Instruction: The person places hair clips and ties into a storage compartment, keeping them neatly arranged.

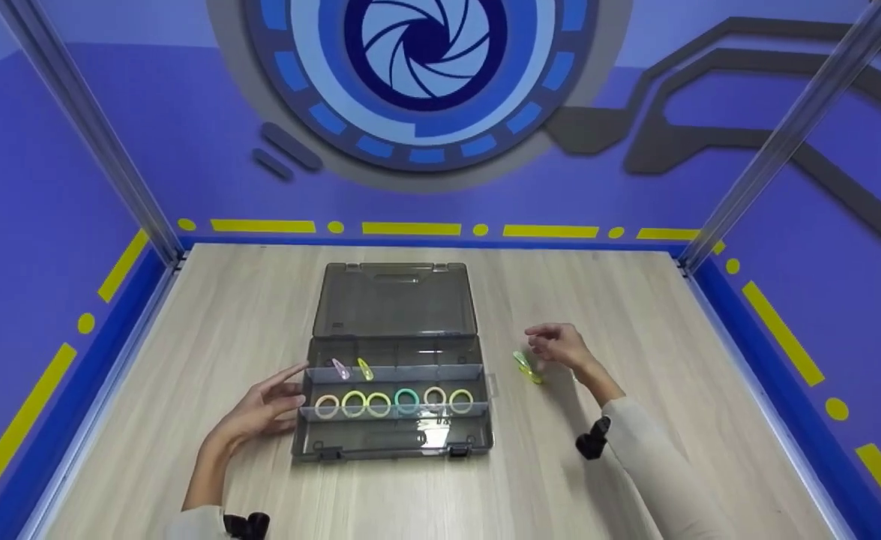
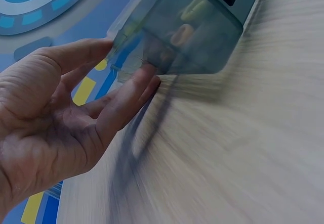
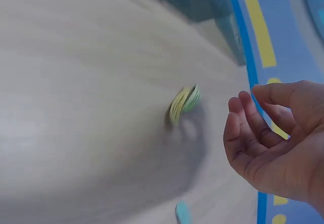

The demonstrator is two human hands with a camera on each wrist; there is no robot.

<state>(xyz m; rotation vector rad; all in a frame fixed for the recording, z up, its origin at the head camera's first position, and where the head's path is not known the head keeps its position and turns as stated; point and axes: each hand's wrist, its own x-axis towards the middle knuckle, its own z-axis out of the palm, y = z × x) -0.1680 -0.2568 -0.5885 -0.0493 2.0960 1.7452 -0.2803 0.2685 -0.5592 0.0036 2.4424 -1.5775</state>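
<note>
The right hand (image 1: 560, 346) grips nothing, its thumb and bent fingers apart, just beside green and yellow clips (image 1: 528, 369) on the table (image 1: 582, 292). The left hand (image 1: 260, 409) touches the left side of the box (image 1: 380, 454), whose right wall stands between those clips and six rings (image 1: 397, 401) inside. Two more clips sit behind the rings; the lid (image 1: 395, 304) lies open. A teal clip (image 3: 183, 213) lies nearby.

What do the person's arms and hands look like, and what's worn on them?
The left hand and right hand are gloveless. The left sleeve and right sleeve are plain and pale cream. A small black left device and a matching right device sit by the cuffs.
</note>
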